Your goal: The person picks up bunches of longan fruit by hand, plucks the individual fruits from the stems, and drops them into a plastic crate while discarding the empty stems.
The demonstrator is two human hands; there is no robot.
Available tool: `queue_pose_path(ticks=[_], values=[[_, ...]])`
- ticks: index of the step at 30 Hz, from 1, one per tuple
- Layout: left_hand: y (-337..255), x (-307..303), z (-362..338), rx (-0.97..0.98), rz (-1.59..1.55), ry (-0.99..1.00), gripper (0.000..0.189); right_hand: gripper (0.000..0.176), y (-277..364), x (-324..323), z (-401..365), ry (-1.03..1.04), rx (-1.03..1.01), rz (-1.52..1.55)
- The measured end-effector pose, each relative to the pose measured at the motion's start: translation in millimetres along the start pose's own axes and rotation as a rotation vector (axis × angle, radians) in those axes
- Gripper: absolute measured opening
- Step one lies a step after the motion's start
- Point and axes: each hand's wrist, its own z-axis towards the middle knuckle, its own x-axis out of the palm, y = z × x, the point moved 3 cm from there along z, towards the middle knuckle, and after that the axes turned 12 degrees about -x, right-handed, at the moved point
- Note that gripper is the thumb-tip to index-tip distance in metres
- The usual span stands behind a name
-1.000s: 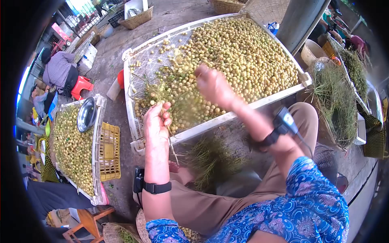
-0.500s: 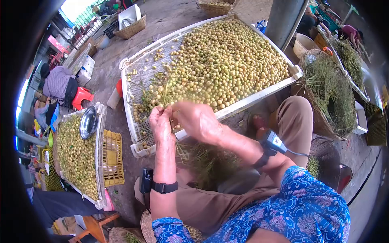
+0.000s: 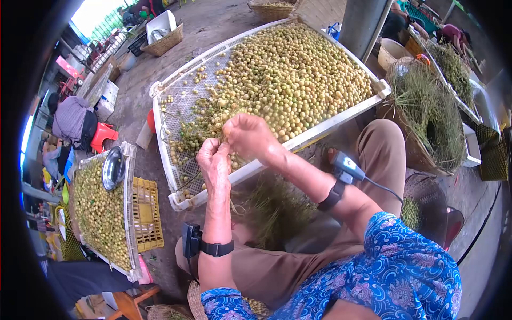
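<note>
Over the near left edge of a white mesh tray [image 3: 325, 124], my left hand [image 3: 214, 160] is closed on thin green stems [image 3: 226, 133]. My right hand [image 3: 249, 136] sits just to its right, fingers pinched at the same bunch; what exactly lies between its fingertips is too small to make out. Small round yellow-green fruits [image 3: 298, 74] are heaped in the tray, with looser ones and twigs on the left part of the mesh. Beneath my forearms, a pile of bare stems [image 3: 277, 205] lies by my legs.
At the left, a second tray of fruits [image 3: 98, 213] holds a metal bowl [image 3: 113, 168], beside a yellow crate [image 3: 146, 213]. A basket of stems [image 3: 426, 112] stands right, near a metal post [image 3: 364, 26]. A person [image 3: 73, 118] sits near a red stool [image 3: 104, 136].
My right hand has moved slightly up and left, its fingers now bent near my left fingertips. The whole view has shifted a little.
</note>
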Motion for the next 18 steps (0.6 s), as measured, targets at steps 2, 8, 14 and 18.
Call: queue_pose_path(ticks=[2, 8, 14, 18], values=[[-0.7, 0.0, 0.7, -0.018, 0.02, 0.016, 0.009, 0.007, -7.1, -7.2, 2.0, -0.017, 0.024, 0.17], [-8.7, -12.9, 8.0, -0.035, 0.067, 0.006, 0.015, 0.013, 8.5, -45.7, 8.1, -0.099, -0.028, -0.048], [-12.6, -19.9, 6.3, -0.139, -0.243, 0.292, 0.02, 0.017, 13.7, -85.6, 21.8, -0.119, -0.409, -1.158], [-12.5, -21.5, 0.8, -0.17, -0.357, 0.414, 0.021, 0.016, 32.6, -91.4, 29.8, -0.091, -0.307, -0.603]])
